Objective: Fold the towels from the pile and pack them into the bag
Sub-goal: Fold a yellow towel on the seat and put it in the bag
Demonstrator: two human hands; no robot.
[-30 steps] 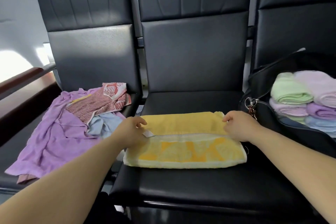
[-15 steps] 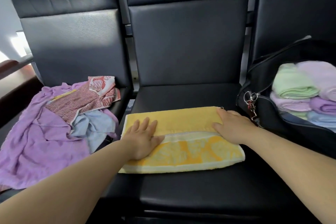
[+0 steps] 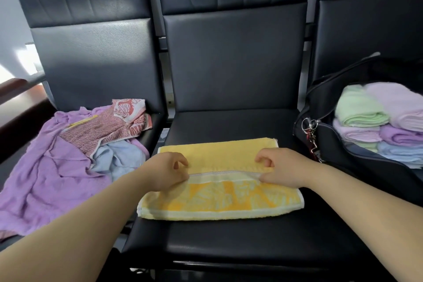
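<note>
A yellow towel (image 3: 219, 199), folded into a long strip, lies across the middle black seat (image 3: 229, 242). My left hand (image 3: 167, 173) pinches the folded white hem on the left side. My right hand (image 3: 283, 167) pinches the same hem on the right. A loose pile of towels (image 3: 57, 165), purple, red-patterned and light blue, covers the left seat. On the right seat stands an open black bag (image 3: 343, 155) holding several folded towels (image 3: 384, 119) in green, pink, purple and blue.
Tall black seat backs (image 3: 233, 57) rise behind all three seats. A key ring with a red clip (image 3: 311, 130) hangs from the bag's zip near my right hand. A wooden ledge (image 3: 13, 89) runs along the far left.
Both hands were resting flat on the towel half a second ago. They have since curled and taken the hem between thumb and fingers, nearer the towel's middle line.
</note>
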